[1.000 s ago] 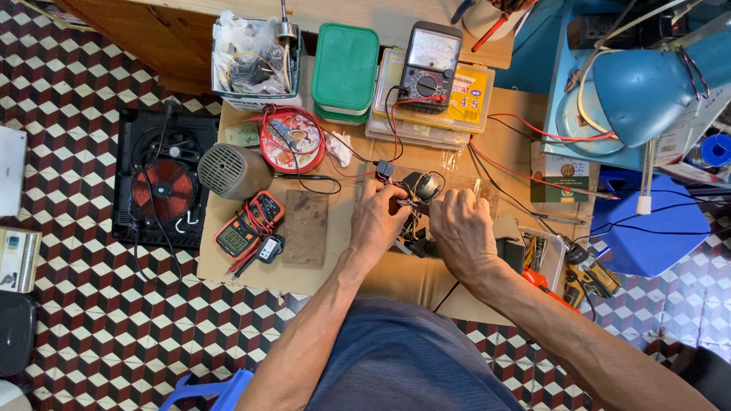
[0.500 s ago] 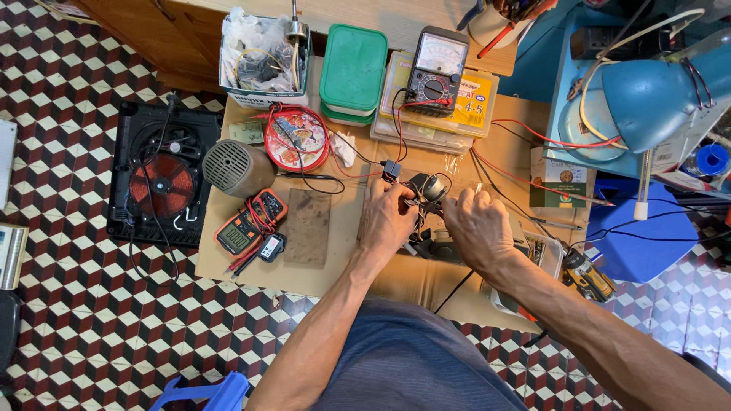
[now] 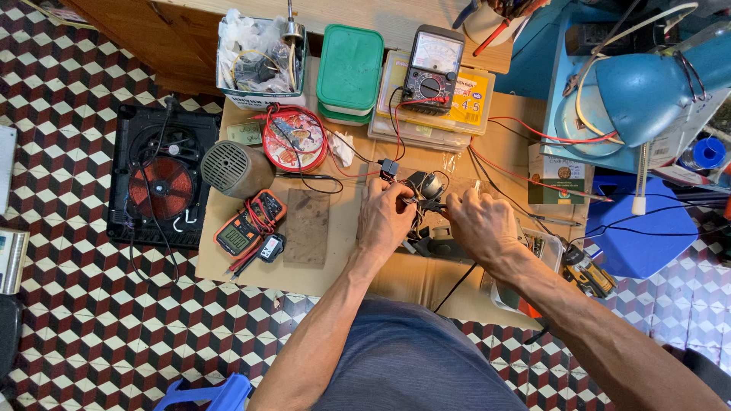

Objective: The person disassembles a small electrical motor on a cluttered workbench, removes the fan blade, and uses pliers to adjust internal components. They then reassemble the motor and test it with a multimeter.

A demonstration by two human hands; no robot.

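A low wooden table stands on a checkered tile floor, crowded with meters and boxes. Both hands work mid-job on a small dark wired part at the table's middle: left hand pinches it, right hand grips beside it. Since earlier, the hands have drawn slightly closer.

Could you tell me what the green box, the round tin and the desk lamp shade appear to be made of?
Green box: likely plastic, matte, with a moulded lid and rounded corners. Round tin: probably thin metal, with a printed red lid and a raised rim. Lamp shade: looks like painted metal, with a smooth blue gloss and a soft highlight; plastic cannot be ruled out.
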